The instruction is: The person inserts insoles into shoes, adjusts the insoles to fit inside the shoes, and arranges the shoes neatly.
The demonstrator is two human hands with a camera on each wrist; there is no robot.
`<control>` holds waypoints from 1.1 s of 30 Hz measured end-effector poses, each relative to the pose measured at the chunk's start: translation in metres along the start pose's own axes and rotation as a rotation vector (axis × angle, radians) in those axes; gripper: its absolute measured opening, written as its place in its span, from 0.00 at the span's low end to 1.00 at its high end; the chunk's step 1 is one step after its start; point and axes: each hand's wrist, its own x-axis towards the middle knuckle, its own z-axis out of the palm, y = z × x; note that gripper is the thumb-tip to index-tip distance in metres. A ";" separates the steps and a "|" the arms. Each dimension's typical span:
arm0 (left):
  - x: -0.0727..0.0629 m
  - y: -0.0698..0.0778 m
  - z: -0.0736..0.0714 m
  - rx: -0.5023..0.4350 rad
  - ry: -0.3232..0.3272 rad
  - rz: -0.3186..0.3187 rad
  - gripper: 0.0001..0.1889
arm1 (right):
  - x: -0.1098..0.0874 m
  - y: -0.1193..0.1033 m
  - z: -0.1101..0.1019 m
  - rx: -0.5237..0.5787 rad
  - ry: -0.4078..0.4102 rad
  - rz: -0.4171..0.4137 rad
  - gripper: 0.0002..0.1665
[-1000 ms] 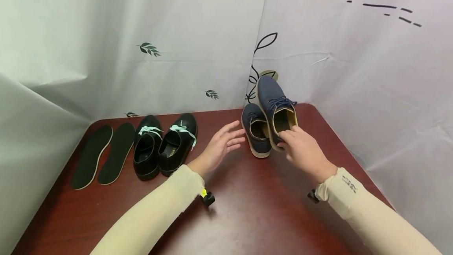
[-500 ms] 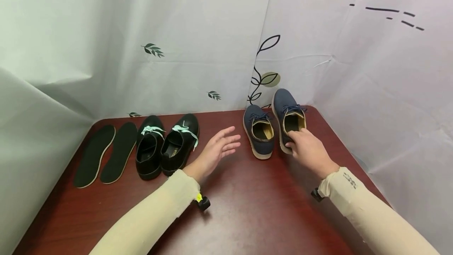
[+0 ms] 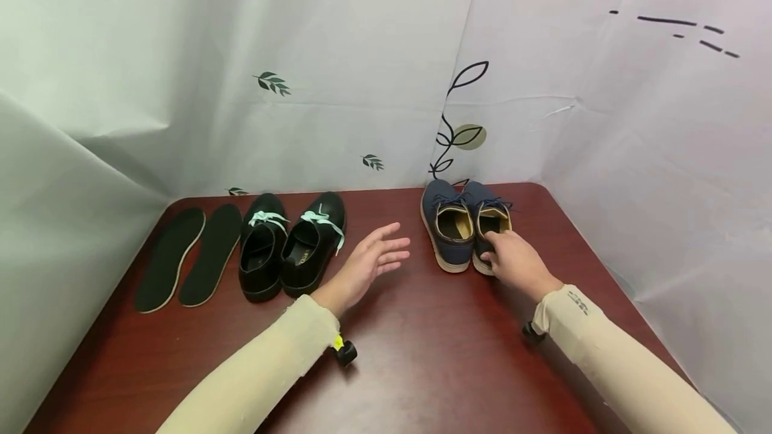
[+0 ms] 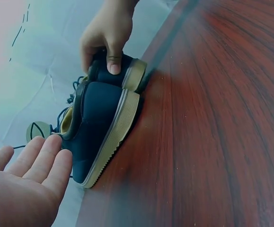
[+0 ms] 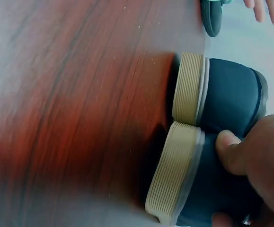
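Note:
My right hand pinches the heel of a navy lace-up shoe with a tan sole; in the right wrist view the thumb presses the outside of its heel. The shoe stands on the table beside its mate, another navy shoe, and the two touch. Over the table to the left of the pair, my left hand is held with straight, slightly spread fingers and nothing in it. In the left wrist view that hand appears in front of the navy shoes.
Left of my left hand stand two black shoes with mint laces. Two dark insoles lie flat farther left. The red-brown wooden table ends at a pale printed curtain behind and at both sides.
My right hand has lowered the navy shoe from above its mate to the table at the right, then moved it left against the mate. The left hand has drawn slightly away from the pair.

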 end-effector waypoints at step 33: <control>-0.021 -0.003 -0.007 0.071 -0.041 0.009 0.23 | -0.005 -0.009 0.006 -0.007 0.122 0.011 0.25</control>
